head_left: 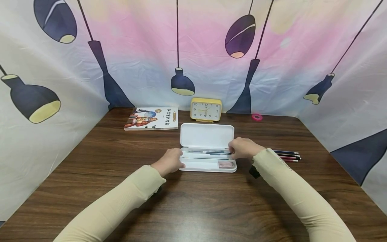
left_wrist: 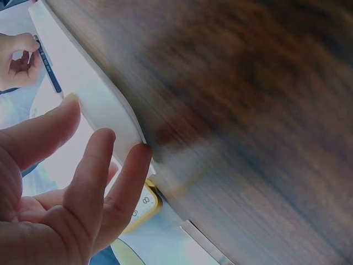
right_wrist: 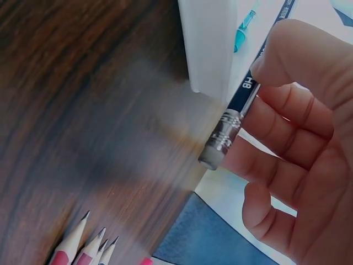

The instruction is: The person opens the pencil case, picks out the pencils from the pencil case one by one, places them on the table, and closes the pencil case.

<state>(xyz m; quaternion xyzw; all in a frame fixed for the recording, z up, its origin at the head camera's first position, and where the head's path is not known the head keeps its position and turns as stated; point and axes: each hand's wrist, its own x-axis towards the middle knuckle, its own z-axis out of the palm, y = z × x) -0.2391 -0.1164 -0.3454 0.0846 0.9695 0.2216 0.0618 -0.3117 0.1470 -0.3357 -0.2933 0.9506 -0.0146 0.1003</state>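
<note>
A white pencil case (head_left: pixel 207 136) stands with its lid raised on the wooden table. At its left end is my left hand (head_left: pixel 170 161), thumb and fingers spread across the end wall; the left wrist view shows the fingertips against the white side. My right hand (head_left: pixel 245 148) pinches a dark blue HB pencil (right_wrist: pixel 242 91) between thumb and fingers near its eraser-tipped end. That pencil lies over the back compartment, its end projecting past the case's right side. A pinkish eraser (head_left: pixel 226 164) sits in the front right compartment. Something with a teal tip (right_wrist: pixel 240 38) shows inside the case.
Several sharpened pencils (head_left: pixel 287 156) lie right of the case, partly behind my right sleeve. Behind the case stand a yellow clock (head_left: pixel 206 110) and a book (head_left: pixel 152 118). A pink tape roll (head_left: pixel 257 117) lies at the back right, near the hanging cloth (head_left: pixel 145 80).
</note>
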